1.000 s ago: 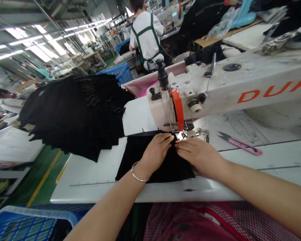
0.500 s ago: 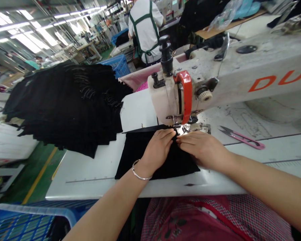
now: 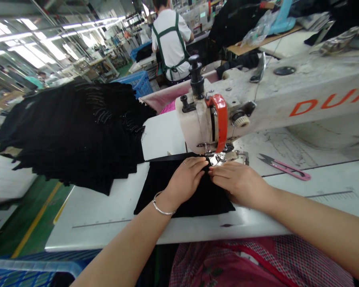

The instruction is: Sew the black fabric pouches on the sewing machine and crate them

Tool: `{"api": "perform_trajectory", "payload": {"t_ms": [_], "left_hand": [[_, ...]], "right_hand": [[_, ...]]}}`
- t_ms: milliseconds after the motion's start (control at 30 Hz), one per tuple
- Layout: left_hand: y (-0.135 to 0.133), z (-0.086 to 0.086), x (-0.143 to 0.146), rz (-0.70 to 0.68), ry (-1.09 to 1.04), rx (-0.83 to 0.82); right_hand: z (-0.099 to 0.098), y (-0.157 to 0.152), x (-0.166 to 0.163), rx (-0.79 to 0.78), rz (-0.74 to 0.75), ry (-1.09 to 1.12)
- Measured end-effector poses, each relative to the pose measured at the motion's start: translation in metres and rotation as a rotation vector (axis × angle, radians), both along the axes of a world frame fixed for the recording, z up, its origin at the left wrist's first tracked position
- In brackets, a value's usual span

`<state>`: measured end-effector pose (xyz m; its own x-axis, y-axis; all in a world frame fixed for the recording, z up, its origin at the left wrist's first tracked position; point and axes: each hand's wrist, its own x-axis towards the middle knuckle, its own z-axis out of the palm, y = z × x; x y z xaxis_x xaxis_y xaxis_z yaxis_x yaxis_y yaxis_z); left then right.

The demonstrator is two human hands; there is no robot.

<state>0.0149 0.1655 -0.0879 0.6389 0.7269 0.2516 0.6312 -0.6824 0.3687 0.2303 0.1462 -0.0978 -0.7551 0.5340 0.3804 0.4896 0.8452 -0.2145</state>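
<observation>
A black fabric piece (image 3: 158, 187) lies flat on the white table of a sewing machine (image 3: 197, 123), its top edge running up to the presser foot (image 3: 217, 158). My left hand (image 3: 185, 179) rests on the fabric just left of the foot, fingers pressed together on the cloth near its top edge. Close by on the right, my right hand (image 3: 239, 181) pinches the fabric's edge in front of the foot. The fingertips of both hands nearly meet. What lies under the fingers is hidden.
A tall stack of black fabric pieces (image 3: 68, 131) stands on the left of the table. Pink-handled thread snips (image 3: 287, 167) lie right of the foot. A blue basket (image 3: 32, 267) sits at lower left. Farther back, a person in a green-strapped apron (image 3: 172, 44) faces away.
The view has shifted slightly, so the scene sits a little lower and farther left. Both hands keep nearly the same place on the fabric by the presser foot.
</observation>
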Motion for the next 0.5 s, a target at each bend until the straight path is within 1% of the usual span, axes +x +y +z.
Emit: {"api": "perform_trajectory", "payload": {"t_ms": [267,500], "left_hand": [[0.0017,0.0001,0.001,-0.003,0.002,0.017],[0.0031,0.0003,0.0024,-0.003,-0.004,0.001]], "right_hand": [[0.0002,0.0011,-0.0008,-0.015,-0.022,-0.008],[-0.0013,-0.0013,-0.0038,-0.037,-0.037,0.029]]}}
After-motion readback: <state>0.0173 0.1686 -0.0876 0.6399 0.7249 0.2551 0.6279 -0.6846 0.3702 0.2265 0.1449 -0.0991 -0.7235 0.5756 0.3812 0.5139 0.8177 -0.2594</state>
